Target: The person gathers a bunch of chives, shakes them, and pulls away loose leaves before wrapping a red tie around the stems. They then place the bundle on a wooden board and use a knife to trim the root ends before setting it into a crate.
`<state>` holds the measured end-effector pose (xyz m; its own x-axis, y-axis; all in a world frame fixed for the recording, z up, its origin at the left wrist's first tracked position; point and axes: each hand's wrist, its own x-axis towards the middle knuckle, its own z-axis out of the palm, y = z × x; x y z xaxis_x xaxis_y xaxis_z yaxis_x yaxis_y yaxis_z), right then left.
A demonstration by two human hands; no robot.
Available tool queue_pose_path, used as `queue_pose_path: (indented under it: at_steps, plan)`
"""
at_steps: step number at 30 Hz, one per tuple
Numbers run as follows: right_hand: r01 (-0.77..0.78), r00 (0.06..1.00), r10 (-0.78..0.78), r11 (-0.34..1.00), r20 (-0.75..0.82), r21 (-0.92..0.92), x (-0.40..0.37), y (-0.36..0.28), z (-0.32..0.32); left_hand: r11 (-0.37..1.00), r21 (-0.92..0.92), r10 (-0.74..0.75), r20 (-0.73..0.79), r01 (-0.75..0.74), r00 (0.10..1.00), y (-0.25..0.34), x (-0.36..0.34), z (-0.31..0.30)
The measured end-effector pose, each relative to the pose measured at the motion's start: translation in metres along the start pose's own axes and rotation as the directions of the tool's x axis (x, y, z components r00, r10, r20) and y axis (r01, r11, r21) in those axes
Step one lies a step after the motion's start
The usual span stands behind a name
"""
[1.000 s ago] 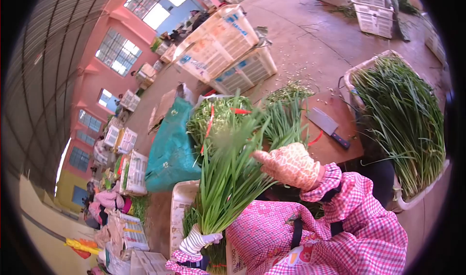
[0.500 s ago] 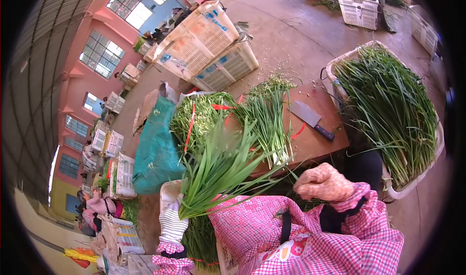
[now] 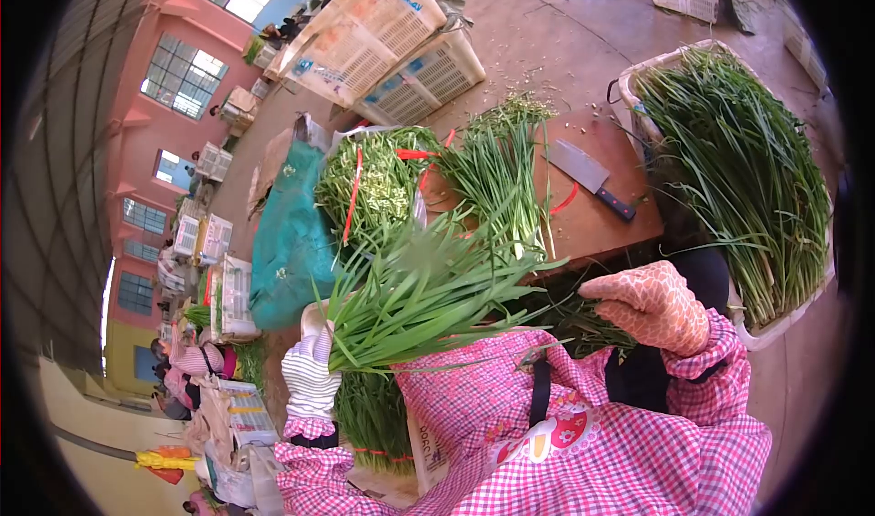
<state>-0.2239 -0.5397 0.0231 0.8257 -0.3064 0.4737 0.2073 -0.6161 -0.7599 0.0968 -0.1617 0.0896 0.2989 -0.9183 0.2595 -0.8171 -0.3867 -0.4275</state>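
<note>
My left hand (image 3: 311, 376), in a striped white glove, is closed round the base of a bunch of garlic chives (image 3: 424, 302), whose long flat leaves fan out to the right. My right hand (image 3: 658, 308), in an orange patterned glove, is raised right of the leaf tips with its fingers pressed together; whatever it may pinch is hidden. Beyond the hands, a pile of thin green stalks (image 3: 501, 174) lies on a brown board (image 3: 583, 229). A knife (image 3: 591, 179) with a dark handle rests there beside a red tie (image 3: 566, 199).
A white crate (image 3: 764, 335) full of long green stalks stands at right. Budded stalks (image 3: 374, 188) bound with red lie beside a teal sack (image 3: 290, 242). Stacked crates (image 3: 365, 46) stand beyond. More greens (image 3: 369, 416) sit below my left hand. Several people work at far left.
The bunch in my left hand has swung lower and more level, its leaves now pointing right. My right hand has moved right and slightly up, away from the leaf tips. The view has shifted.
</note>
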Motion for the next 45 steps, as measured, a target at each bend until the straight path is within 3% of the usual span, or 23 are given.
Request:
queue_pose_path:
  at_steps: [2, 4, 6, 9, 10, 12, 14, 16, 20, 22, 24, 26, 27, 29, 30, 31, 32, 36, 37, 39, 42, 44, 45]
  plan:
    - [0.135, 0.991, -0.135, 0.99, 0.006, -0.031, 0.013, -0.008, 0.003, 0.998, -0.016, 0.068, -0.051, -0.069, 0.996, 0.002, 0.004, -0.005]
    - [0.243, 0.961, -0.251, 0.967, -0.113, -0.08, 0.025, -0.015, 0.008, 0.994, 0.008, 0.108, -0.058, -0.108, 0.992, 0.004, 0.007, -0.012]
    - [0.253, 0.95, -0.265, 0.964, -0.164, -0.086, 0.033, -0.022, 0.003, 0.988, 0.035, 0.154, -0.069, -0.152, 0.986, 0.001, 0.015, -0.018]
    - [0.269, 0.9, -0.258, 0.963, -0.351, -0.018, 0.054, -0.045, -0.009, 0.965, 0.086, 0.24, 0.107, -0.249, 0.965, -0.001, 0.026, -0.036]
    - [0.301, 0.868, -0.266, 0.953, -0.419, 0.019, 0.061, -0.05, -0.007, 0.957, 0.083, 0.272, 0.085, -0.279, 0.958, 0.001, 0.035, -0.042]
    - [0.377, 0.862, -0.354, 0.926, -0.362, -0.007, 0.081, -0.067, -0.01, 0.96, 0.043, 0.262, 0.213, -0.277, 0.941, 0.01, 0.054, -0.063]
    - [0.579, 0.8, -0.543, 0.811, -0.256, 0.088, 0.102, -0.078, 0.008, 0.965, -0.006, 0.255, 0.233, -0.261, 0.938, 0.019, 0.066, -0.071]
    - [0.588, 0.807, -0.588, 0.791, -0.057, 0.166, 0.117, -0.092, 0.038, 0.965, -0.065, 0.262, 0.258, -0.253, 0.93, 0.03, 0.073, -0.079]
    - [0.641, 0.767, -0.635, 0.762, -0.089, 0.088, 0.109, -0.068, 0.12, 0.955, 0.003, 0.277, 0.336, -0.295, 0.9, 0.037, 0.07, -0.085]
    - [0.511, 0.818, -0.456, 0.856, 0.351, -0.077, 0.079, -0.054, 0.122, 0.961, 0.121, 0.214, 0.248, -0.249, 0.945, 0.034, 0.067, -0.102]
    - [0.391, 0.771, -0.283, 0.918, 0.57, -0.074, 0.046, -0.024, 0.123, 0.972, 0.113, 0.175, 0.242, -0.207, 0.954, 0.018, 0.057, -0.106]
    - [0.488, 0.74, -0.244, 0.836, 0.627, -0.25, -0.045, 0.089, 0.195, 0.973, 0.143, 0.154, 0.174, -0.18, 0.973, -0.016, 0.028, -0.096]
    - [0.488, 0.74, -0.244, 0.836, 0.627, -0.251, -0.083, 0.117, 0.182, 0.972, 0.16, 0.161, 0.093, -0.174, 0.983, -0.02, 0.022, -0.095]
    - [0.301, 0.934, -0.261, 0.943, 0.245, -0.144, -0.144, 0.167, 0.156, 0.969, 0.179, 0.165, 0.03, -0.168, 0.986, -0.038, 0.004, -0.086]
    - [0.227, 0.973, -0.225, 0.972, 0.039, -0.054, -0.151, 0.177, 0.154, 0.968, 0.197, 0.165, -0.031, -0.156, 0.986, -0.048, -0.006, -0.083]
    - [0.126, 0.893, -0.048, 0.981, 0.447, -0.146, -0.09, 0.107, 0.091, 0.963, 0.211, 0.182, -0.063, -0.165, 0.981, -0.056, -0.014, -0.084]
    - [0.13, 0.63, 0.139, 0.951, 0.764, -0.28, -0.027, 0.036, 0.027, 0.964, 0.211, 0.179, -0.06, -0.163, 0.982, -0.058, -0.018, -0.085]
    - [0.0, 0.804, 0.143, 0.971, 0.578, -0.24, -0.027, 0.037, -0.001, 0.965, 0.241, 0.137, -0.106, -0.108, 0.985, -0.059, -0.031, -0.091]
    - [0.006, 0.806, 0.136, 0.971, 0.576, -0.238, -0.022, 0.034, -0.004, 0.956, 0.269, 0.15, -0.102, -0.118, 0.983, -0.059, -0.032, -0.093]
    - [-0.023, 0.889, 0.044, 0.998, 0.456, -0.051, -0.01, 0.024, -0.006, 0.939, 0.31, 0.19, -0.107, -0.149, 0.976, -0.058, -0.033, -0.097]
    - [-0.069, 0.931, 0.011, 0.987, 0.366, 0.144, 0.013, 0.005, -0.005, 0.945, 0.279, 0.204, -0.099, -0.17, 0.974, -0.045, -0.025, -0.11]
    - [-0.04, 0.944, -0.025, 0.981, 0.328, 0.19, 0.026, -0.001, 0.006, 0.946, 0.275, 0.201, -0.091, -0.169, 0.975, -0.036, -0.019, -0.116]
    - [0.036, 0.969, -0.06, 0.994, 0.238, 0.104, 0.032, -0.004, 0.012, 0.948, 0.266, 0.205, -0.089, -0.175, 0.975, -0.032, -0.017, -0.118]
